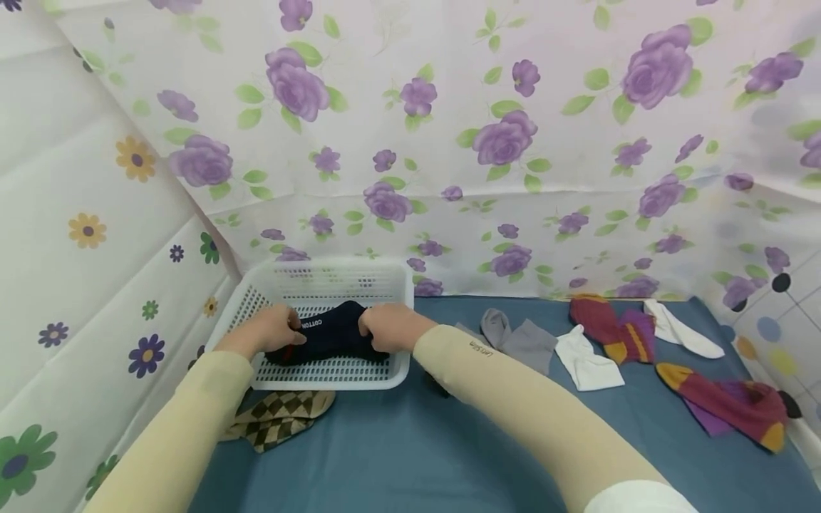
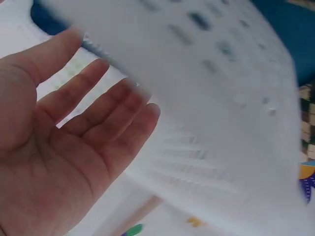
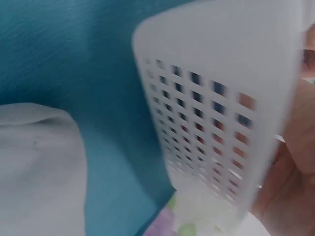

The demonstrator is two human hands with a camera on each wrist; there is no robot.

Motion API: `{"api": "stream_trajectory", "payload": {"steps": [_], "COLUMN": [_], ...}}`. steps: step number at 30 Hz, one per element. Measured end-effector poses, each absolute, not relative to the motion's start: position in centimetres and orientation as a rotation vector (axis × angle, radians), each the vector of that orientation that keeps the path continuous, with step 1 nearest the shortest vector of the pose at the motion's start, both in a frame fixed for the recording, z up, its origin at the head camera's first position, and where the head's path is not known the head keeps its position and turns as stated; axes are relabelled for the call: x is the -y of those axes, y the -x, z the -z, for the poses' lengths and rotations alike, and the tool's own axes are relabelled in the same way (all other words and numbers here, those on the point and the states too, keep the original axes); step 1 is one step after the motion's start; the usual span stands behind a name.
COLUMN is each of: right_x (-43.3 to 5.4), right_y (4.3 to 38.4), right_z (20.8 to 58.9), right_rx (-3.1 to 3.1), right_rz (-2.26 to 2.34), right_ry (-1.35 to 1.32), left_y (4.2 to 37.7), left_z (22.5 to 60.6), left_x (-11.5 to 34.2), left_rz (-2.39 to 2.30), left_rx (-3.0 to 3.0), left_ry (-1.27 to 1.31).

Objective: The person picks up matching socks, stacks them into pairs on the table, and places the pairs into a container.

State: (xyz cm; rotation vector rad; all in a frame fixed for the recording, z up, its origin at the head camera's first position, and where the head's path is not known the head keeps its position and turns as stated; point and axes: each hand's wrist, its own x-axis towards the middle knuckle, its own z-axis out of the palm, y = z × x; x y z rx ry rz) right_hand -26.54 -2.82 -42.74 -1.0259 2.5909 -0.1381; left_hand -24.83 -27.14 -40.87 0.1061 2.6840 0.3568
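A dark navy sock (image 1: pixel 336 329) with white "COTTON" lettering lies across the inside of a white perforated plastic basket (image 1: pixel 346 267). At its left end is my left hand (image 1: pixel 272 331), just over the basket's left side. In the left wrist view the fingers of that hand (image 2: pixel 83 128) are loosely extended beside the basket wall, the thumb apart from them. My right hand (image 1: pixel 393 328) pinches the sock's right end with curled fingers. In the right wrist view the basket wall (image 3: pixel 216 44) hides much of that hand (image 3: pixel 290 182).
A brown checkered sock (image 1: pixel 282 419) lies before the basket on the blue surface (image 1: pixel 385 449). To the right are grey socks (image 1: pixel 529 343), a white sock (image 1: pixel 586 360), maroon-and-purple socks (image 1: pixel 596 320), another white sock (image 1: pixel 683 331) and a maroon-and-yellow sock (image 1: pixel 725 402). Flowered sheeting (image 1: pixel 449 157) stands behind.
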Motion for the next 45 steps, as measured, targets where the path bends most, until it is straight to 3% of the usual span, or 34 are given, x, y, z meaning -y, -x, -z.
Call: {"api": "stream_trajectory", "payload": {"steps": [9, 16, 22, 28, 36, 45], "right_x": [-3.7, -10.4, -15.2, -18.2, -19.7, -19.0], "right_y": [26.5, 23.6, 20.7, 18.2, 15.7, 13.4], "right_z": [36.1, 32.6, 31.6, 33.5, 39.5, 45.9], "right_rx": [-2.645, -2.826, -2.969, -3.019, -2.990, -2.834], "right_rz": [0.569, 0.740, 0.808, 0.840, 0.856, 0.762], "right_ry": [1.062, 1.048, 1.085, 1.048, 0.880, 0.777], "left_y": [22.6, 18.8, 16.0, 13.5, 11.2, 9.5], "left_z": [35.7, 33.0, 33.2, 35.2, 41.0, 46.2], "left_x": [23.2, 18.0, 14.1, 10.8, 7.0, 5.5], "left_rz": [-0.434, -0.592, -0.760, -0.808, -0.758, -0.585], "left_rx": [-3.058, -3.354, -3.431, -3.441, -3.310, -3.085], "left_ry": [-0.310, -0.472, -0.658, -0.838, -1.018, -0.967]}}
